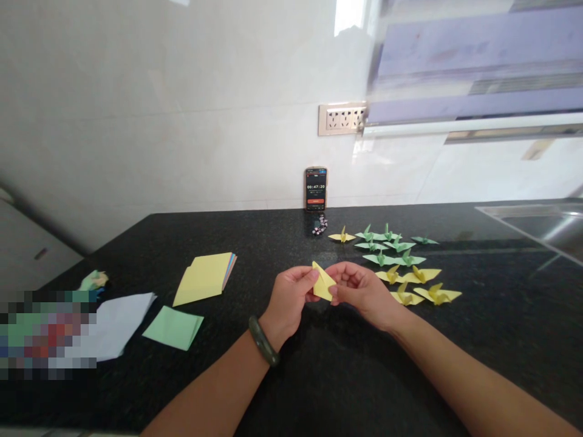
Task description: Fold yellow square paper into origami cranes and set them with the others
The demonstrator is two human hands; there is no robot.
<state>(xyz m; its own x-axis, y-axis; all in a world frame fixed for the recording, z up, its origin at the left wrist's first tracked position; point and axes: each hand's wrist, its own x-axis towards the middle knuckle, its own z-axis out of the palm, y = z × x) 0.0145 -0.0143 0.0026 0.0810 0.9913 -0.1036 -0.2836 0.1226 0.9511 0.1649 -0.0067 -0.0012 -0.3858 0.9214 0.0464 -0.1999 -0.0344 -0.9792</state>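
Note:
Between both hands, just above the dark countertop (291, 388), is a small folded piece of yellow paper (323, 283). My left hand (291, 294), below a dark green bangle (263, 342), pinches its left edge between thumb and fingers. My right hand (359, 288) grips the lower right side, thumb in front. Parts of the paper's folds are covered by the fingers. Beyond my right hand stand several yellow paper cranes (418, 276) and several green paper cranes (381, 258). One more yellow crane (342, 235) sits at the back, apart from the other yellow ones.
To the left lie a stack of yellow-topped paper (204, 276), green paper (173, 328) and a white sheet (122, 325). A phone (316, 189) showing a timer leans on the wall, a beaded strap (320, 226) before it. A metal sink (546, 227) is at right.

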